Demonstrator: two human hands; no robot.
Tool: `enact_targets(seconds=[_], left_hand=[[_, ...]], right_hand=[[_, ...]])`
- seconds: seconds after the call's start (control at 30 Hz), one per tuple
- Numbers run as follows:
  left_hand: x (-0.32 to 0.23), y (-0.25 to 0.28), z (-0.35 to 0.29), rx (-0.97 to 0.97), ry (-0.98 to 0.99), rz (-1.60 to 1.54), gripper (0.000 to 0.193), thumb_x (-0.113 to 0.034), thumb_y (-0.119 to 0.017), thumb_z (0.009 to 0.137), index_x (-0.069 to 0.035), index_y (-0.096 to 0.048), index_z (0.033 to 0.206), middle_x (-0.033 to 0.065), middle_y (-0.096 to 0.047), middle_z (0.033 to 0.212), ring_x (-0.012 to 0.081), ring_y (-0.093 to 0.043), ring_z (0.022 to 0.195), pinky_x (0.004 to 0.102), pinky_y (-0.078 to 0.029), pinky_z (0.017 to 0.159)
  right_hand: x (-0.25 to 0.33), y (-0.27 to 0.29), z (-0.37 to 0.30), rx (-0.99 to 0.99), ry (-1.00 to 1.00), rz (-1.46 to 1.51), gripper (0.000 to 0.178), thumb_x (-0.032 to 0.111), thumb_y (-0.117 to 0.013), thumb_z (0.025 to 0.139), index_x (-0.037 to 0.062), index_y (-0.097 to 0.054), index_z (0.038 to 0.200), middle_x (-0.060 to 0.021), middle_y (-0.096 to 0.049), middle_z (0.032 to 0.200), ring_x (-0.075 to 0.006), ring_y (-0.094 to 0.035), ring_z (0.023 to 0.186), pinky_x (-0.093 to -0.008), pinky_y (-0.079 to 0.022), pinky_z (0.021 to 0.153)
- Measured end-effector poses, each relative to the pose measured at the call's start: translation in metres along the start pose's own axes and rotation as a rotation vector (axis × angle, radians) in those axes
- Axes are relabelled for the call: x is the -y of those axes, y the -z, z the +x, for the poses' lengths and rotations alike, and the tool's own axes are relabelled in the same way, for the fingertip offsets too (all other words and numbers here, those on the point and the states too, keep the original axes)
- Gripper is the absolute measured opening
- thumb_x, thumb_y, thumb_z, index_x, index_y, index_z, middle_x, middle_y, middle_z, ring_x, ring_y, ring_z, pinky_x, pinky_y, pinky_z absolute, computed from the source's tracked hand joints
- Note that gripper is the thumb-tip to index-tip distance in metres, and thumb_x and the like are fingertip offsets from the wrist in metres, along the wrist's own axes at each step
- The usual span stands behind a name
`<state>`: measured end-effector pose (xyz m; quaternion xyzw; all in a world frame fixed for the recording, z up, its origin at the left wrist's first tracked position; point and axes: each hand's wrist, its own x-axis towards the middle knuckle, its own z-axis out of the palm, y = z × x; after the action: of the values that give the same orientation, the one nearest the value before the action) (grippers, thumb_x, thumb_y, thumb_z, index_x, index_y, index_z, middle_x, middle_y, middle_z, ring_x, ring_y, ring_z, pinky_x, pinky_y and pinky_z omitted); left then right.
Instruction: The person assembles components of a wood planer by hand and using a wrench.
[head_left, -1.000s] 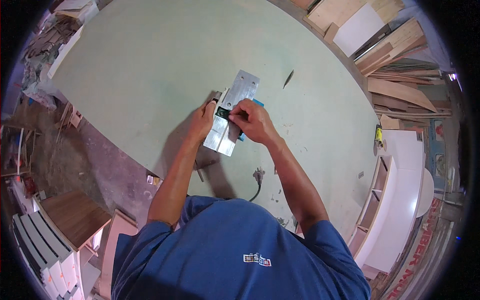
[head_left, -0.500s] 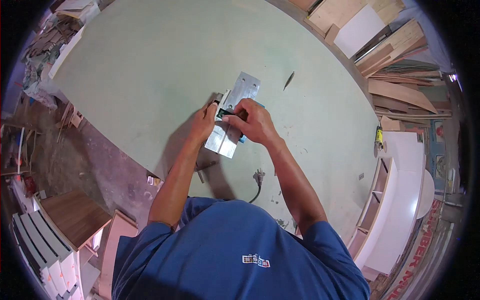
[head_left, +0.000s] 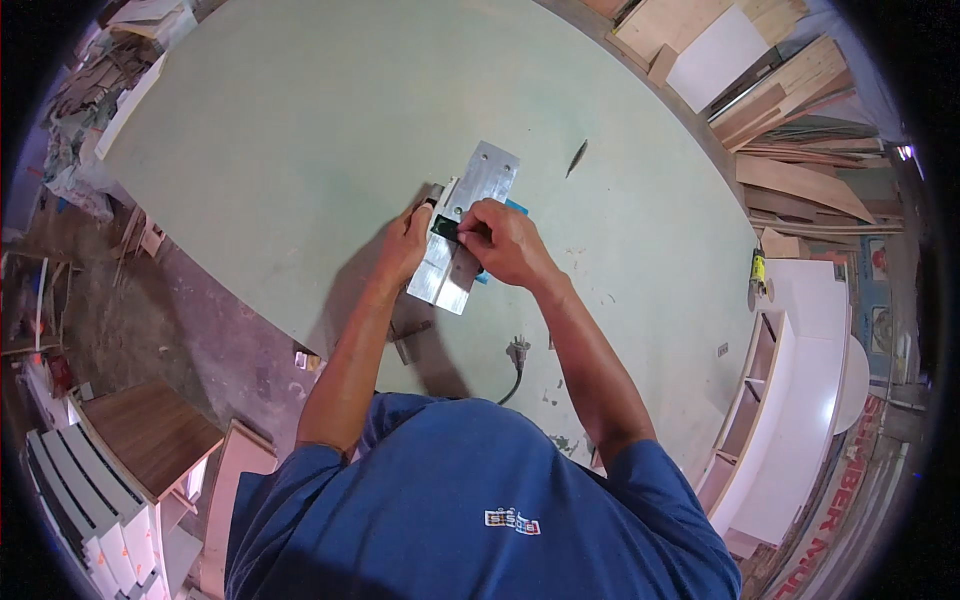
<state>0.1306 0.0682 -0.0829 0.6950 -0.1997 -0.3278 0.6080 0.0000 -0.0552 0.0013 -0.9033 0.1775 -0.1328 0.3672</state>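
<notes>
Slot work: You bend over what looks like an upturned electric planer [head_left: 485, 178], near the middle of the broad green table [head_left: 300, 120]; the step in hand appears to be fingertip work at the dark slot [head_left: 445, 228] between its two metal plates.
Next move: It would seem to call for a firm left hold and a small, careful motion of the right fingertips, clear of any sharp edge inside.
Left hand: Your left hand [head_left: 405, 245] is closed on the planer's left side, thumb up by the edge near the slot, the other fingers largely out of sight.
Planer: Between your hands it lies aslant, its metal sole facing up, far end leaning right, with blue casing [head_left: 515, 206] showing beyond the sole's right edge; whether it rests on the table cannot be told.
Right hand: Your right hand [head_left: 508, 243] arches over the sole, fingers curled, thumb and fingertips drawn close at the slot's right end; whether they pinch something small cannot be made out.
Plug: Nearer your body, a two-pin plug [head_left: 518, 350] lies loose on its dark cord.
Pointed piece: Farther right, a slim dark piece [head_left: 577, 157] lies alone, well apart from both hands.
</notes>
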Motion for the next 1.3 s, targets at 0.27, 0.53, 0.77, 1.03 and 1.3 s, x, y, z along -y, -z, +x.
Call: enact_targets(seconds=[0.27,0.53,0.77,1.03,1.3], left_hand=[[-0.006,0.003,-0.004,0.035,-0.009,0.007,0.049,-0.04,-0.047,0.105,0.004,-0.065,0.116,0.0139,-0.069,0.106,0.0222,-0.06,0.101,0.0357,-0.046,0.095],[-0.003,0.005,-0.003,0.035,0.001,0.015,0.052,-0.039,-0.047,0.105,0.002,-0.063,0.132,0.0193,-0.069,0.117,0.026,-0.062,0.113,0.0371,-0.046,0.101],[0.005,0.004,0.003,0.012,-0.002,-0.011,0.048,-0.039,-0.048,0.105,0.004,-0.065,0.116,0.0102,-0.068,0.108,0.021,-0.059,0.102,0.0351,-0.045,0.096],[-0.005,0.003,-0.005,0.005,-0.041,0.001,0.043,-0.036,-0.048,0.105,0.004,-0.064,0.11,0.0102,-0.065,0.099,0.0194,-0.057,0.097,0.0339,-0.046,0.092],[0.006,0.007,0.002,0.065,-0.021,0.038,0.046,-0.036,-0.047,0.105,0.002,-0.064,0.124,0.0143,-0.068,0.104,0.0212,-0.06,0.1,0.0365,-0.048,0.093]], right_hand=[[0.008,0.002,0.002,0.004,0.039,-0.09,0.024,0.024,-0.078,0.082,0.0046,-0.065,0.084,-0.0114,-0.068,0.082,-0.0333,-0.069,0.074,-0.044,-0.052,0.065],[0.017,-0.001,0.005,0.044,-0.019,-0.338,0.02,0.019,-0.077,0.082,0.0042,-0.065,0.085,-0.0129,-0.069,0.086,-0.0352,-0.069,0.078,-0.0445,-0.053,0.067],[0.009,-0.001,-0.001,-0.017,0.077,-0.219,0.02,0.02,-0.077,0.082,0.0049,-0.065,0.087,-0.0132,-0.068,0.084,-0.0359,-0.069,0.078,-0.0455,-0.053,0.067],[0.011,0.006,-0.003,0.022,0.139,-0.191,0.018,0.016,-0.076,0.085,0.0055,-0.063,0.09,-0.011,-0.067,0.088,-0.0343,-0.067,0.079,-0.044,-0.052,0.067],[0.016,0.004,-0.001,-0.07,0.093,-0.22,0.02,0.019,-0.076,0.084,0.0054,-0.061,0.083,-0.0112,-0.064,0.081,-0.0343,-0.067,0.075,-0.0443,-0.052,0.064]])
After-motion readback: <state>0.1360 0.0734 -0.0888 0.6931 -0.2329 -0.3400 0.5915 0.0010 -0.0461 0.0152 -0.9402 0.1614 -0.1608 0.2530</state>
